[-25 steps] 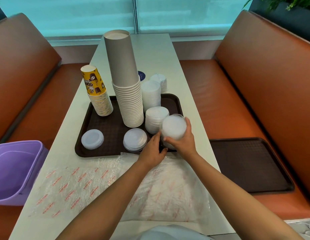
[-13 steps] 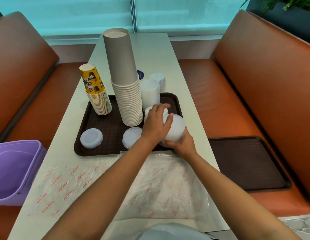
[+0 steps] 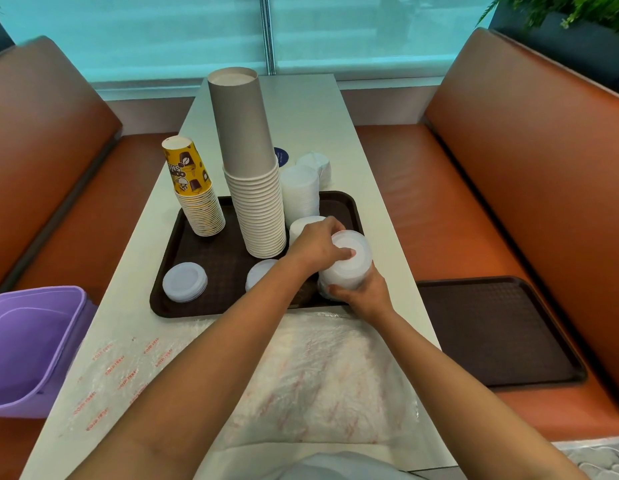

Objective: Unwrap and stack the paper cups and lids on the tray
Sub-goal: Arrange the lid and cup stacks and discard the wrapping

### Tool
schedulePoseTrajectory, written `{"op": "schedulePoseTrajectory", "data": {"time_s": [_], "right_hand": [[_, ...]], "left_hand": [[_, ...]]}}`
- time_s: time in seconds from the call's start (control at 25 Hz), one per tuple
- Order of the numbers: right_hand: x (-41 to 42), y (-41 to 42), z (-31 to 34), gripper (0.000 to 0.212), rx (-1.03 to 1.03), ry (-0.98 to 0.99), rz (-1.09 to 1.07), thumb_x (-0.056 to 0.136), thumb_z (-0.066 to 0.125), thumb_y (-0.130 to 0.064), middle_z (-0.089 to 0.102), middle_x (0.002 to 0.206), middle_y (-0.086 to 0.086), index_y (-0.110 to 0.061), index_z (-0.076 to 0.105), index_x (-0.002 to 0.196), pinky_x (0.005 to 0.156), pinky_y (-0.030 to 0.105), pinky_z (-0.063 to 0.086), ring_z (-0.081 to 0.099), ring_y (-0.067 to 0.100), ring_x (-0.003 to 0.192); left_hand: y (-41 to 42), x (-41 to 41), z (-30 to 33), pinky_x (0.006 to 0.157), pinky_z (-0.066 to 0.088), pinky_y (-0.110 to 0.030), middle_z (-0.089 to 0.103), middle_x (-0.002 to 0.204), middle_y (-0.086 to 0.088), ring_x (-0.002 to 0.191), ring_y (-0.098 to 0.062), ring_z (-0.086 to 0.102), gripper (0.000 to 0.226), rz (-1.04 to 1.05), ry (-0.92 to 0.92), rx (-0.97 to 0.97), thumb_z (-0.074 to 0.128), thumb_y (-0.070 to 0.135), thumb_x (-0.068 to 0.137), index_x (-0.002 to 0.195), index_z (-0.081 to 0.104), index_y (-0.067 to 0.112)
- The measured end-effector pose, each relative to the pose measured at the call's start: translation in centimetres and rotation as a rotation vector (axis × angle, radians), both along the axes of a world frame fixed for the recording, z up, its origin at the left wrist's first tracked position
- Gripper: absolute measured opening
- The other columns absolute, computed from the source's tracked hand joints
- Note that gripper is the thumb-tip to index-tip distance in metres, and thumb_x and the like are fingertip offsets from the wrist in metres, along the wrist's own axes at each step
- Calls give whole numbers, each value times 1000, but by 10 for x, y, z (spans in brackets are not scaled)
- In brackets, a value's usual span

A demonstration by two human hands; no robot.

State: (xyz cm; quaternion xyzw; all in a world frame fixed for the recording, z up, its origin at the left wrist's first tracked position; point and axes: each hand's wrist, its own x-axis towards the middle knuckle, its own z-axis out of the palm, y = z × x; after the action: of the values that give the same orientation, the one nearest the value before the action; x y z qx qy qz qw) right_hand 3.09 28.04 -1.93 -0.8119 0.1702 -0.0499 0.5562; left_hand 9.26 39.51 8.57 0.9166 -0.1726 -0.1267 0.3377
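At the tray's (image 3: 169,299) near right corner, the right hand (image 3: 365,296) gripped the lid stack (image 3: 349,268) from below while the left hand (image 3: 315,245) pinched its top, apparently steadying it.

Illumination: bright, diffuse daylight from the window (image 3: 266,32) beyond the desk's (image 3: 301,109) far edge. Shadows soft. Focus sharp. Wide-angle bowing at frame edges.
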Motion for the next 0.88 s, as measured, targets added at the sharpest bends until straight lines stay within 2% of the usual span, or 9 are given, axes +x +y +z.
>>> {"op": "schedulePoseTrajectory", "data": {"time_s": [0.08,0.24,0.36,0.52,0.6,0.64,0.72,0.8,0.88], "right_hand": [[0,0,-1,93,4,-10,3,45,83,-43,61,115,-3,-21,48,128,82,27,48,59,16,102],[-1,1,1,98,-5,-22,9,42,81,-49,60,115,-4,-22,47,129,80,24,45,58,15,102],[-1,0,3,101,-34,-25,14,42,79,-49,57,117,-5,-22,43,133,80,23,41,55,14,102],[-1,-1,4,101,-55,-41,32,46,79,-44,55,119,-6,-21,40,136,82,22,39,53,15,107],[-2,-1,4,103,-49,-61,43,44,80,-46,55,122,-6,-27,38,136,84,22,39,52,13,109],[-2,-1,4,102,-49,-63,44,43,79,-49,55,124,-5,-29,38,135,86,23,40,52,14,110],[-1,-2,3,99,-61,-59,41,45,81,-48,56,125,-5,-30,40,134,90,25,41,52,15,113],[-2,-2,2,97,-67,-59,30,47,82,-45,55,126,-4,-28,40,134,92,26,41,52,16,115],[-2,-2,2,98,-75,-46,24,47,80,-45,55,128,-3,-26,40,134,91,24,40,51,16,115]], "left_hand": [[1,0,1,81,37,-23,55,109,-1,96,-13,49,48,13,69,-31,74,28,79,119,51,14],[1,3,0,79,37,-22,53,104,3,95,-13,50,49,52,155,-55,73,28,80,122,52,15],[-1,7,3,75,37,-23,56,101,1,93,-15,51,33,121,217,-90,63,23,86,116,61,10],[5,5,13,58,36,-24,53,85,-1,77,-15,47,12,262,462,-385,53,14,89,98,62,14],[21,2,14,65,45,-27,58,99,-7,83,-18,54,18,316,513,-637,51,7,91,107,58,11],[33,0,13,73,49,-31,58,107,-9,91,-19,55,26,352,485,-719,51,4,92,118,55,9],[61,-4,6,87,47,-33,54,114,-5,102,-18,53,38,437,259,-625,54,3,91,129,48,8],[87,-13,-7,85,40,-24,52,111,1,103,-14,49,37,429,-34,-385,55,3,91,126,50,9],[105,-23,-27,80,36,-19,56,106,0,98,-14,50,30,339,-238,-216,54,0,89,117,54,9]]}}
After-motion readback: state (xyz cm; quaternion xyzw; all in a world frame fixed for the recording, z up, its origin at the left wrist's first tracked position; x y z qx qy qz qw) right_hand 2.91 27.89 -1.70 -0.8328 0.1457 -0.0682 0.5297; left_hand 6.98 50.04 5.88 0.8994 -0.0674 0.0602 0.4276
